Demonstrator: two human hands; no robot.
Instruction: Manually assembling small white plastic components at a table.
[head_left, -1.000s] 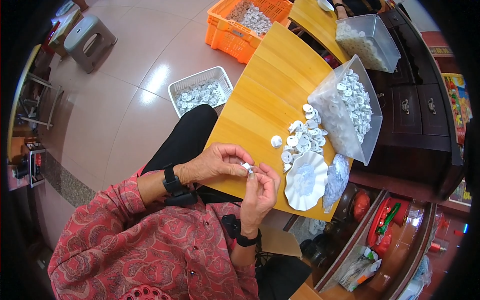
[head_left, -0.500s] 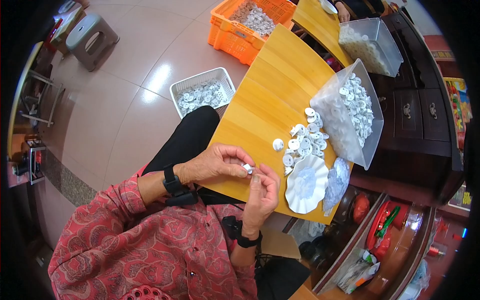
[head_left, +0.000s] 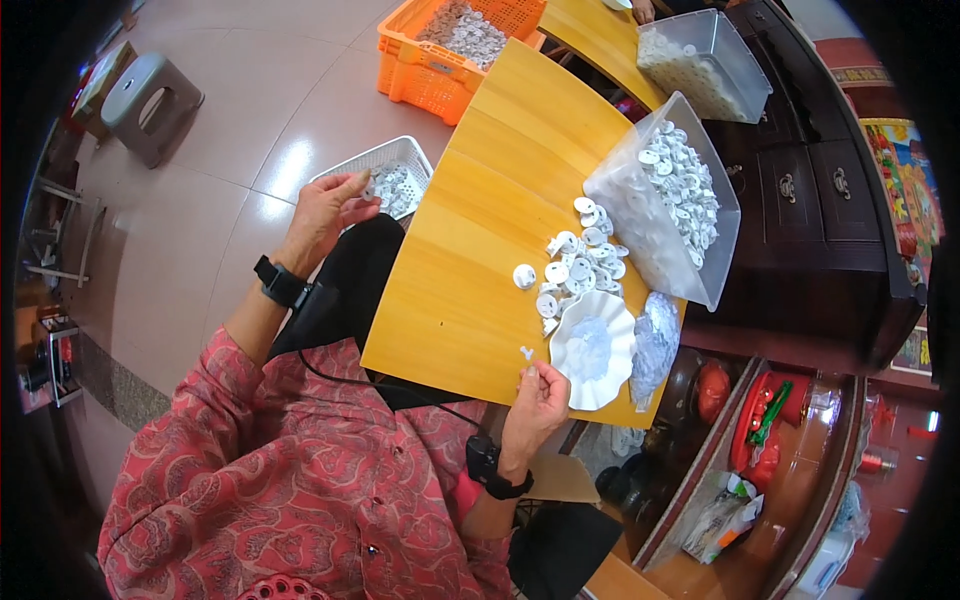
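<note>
My left hand hovers over the near side of a white slatted basket on the left, its thumb and fingers closed together. Whatever it may hold blends with the small white plastic parts in the basket. At the table's near edge, my right hand pinches a small translucent plastic piece. Beside that hand is a white scalloped dish with clear small pieces inside. Behind the dish lies a loose pile of round white plastic parts, with one single part apart to its left.
A clear bin of white parts leans on the table's right side, near a plastic bag. Farther off are an orange crate, another clear bin and a grey stool. An open drawer is at lower right.
My left hand has moved away from my right hand, left and forward to the white basket. My right hand has shifted slightly right, toward the dish, and now shows a small translucent piece.
</note>
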